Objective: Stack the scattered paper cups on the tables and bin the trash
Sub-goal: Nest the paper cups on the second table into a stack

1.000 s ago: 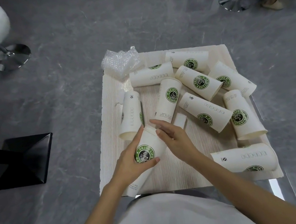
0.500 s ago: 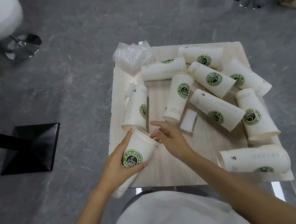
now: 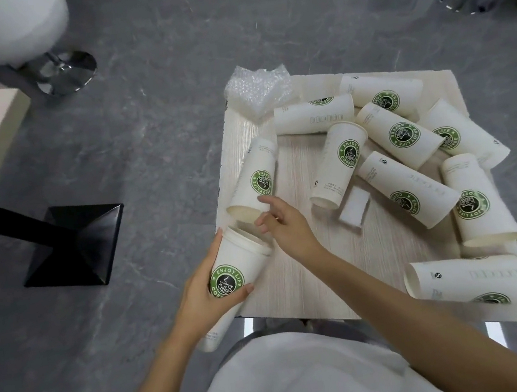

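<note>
One "ENJOY LIFE COFFEE" cup stack (image 3: 229, 275): left hand (image 3: 196, 300) grips; right hand (image 3: 289, 230) slack.

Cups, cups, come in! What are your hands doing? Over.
Left hand grips cup stack. Right hand open, by rim of nearest lying cup. Nothing in between.

White paper cups (image 3: 407, 193) with green logos are lying on their sides across the table (image 3: 297, 284), mostly its far and right parts; a nested stack (image 3: 230, 287) is tilting over its near left corner, the left hand (image 3: 199, 302) gripping it. Crumpled bubble wrap (image 3: 257, 93) is sitting at the table's far left corner; a small white wrapper (image 3: 355, 210) is lying mid-table.
</note>
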Demonstrator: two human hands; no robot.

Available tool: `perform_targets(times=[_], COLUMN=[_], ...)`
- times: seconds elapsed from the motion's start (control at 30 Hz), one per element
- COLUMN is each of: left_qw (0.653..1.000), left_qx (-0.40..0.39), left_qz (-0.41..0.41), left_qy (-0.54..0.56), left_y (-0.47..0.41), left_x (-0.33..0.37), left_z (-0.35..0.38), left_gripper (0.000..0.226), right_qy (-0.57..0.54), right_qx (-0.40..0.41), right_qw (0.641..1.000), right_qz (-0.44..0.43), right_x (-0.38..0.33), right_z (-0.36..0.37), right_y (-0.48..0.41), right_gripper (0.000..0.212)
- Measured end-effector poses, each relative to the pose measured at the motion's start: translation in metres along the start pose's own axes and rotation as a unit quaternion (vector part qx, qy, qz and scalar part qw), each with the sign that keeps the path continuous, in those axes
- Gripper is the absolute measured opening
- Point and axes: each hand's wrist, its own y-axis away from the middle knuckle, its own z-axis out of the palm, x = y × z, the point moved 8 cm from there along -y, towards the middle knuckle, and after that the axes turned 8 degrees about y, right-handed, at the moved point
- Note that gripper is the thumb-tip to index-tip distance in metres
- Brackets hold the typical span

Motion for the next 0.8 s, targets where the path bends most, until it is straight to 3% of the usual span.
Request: perform_targets(times=[0.3,0.5,0.8], left_qw=[0.999,1.000,0.999], left_qx=[0.029,0.006,0.010], left_qz=[-0.021,-0.020,-0.033], left_qy=[-0.009,-0.006,-0.014], left_y=[0.005,0.001,-0.006], left_x=[-0.012,-0.010,-0.011], left_z=[-0.016,-0.011,-0.005], left_gripper=[0.103,0.105,0.101], right_qy=[0.013,-0.038,-0.285], right_qx=[0.029,0.056,0.144], right_qw=[0.998,0.993,0.931], right_qz=[0.051,0.092,0.178], right_x=[0.004,0.017,0.041], right_z=[0.016,0.012,-0.020], right_y=[-0.003,-0.005,0.004], right_gripper=[0.050,0.055,0.046])
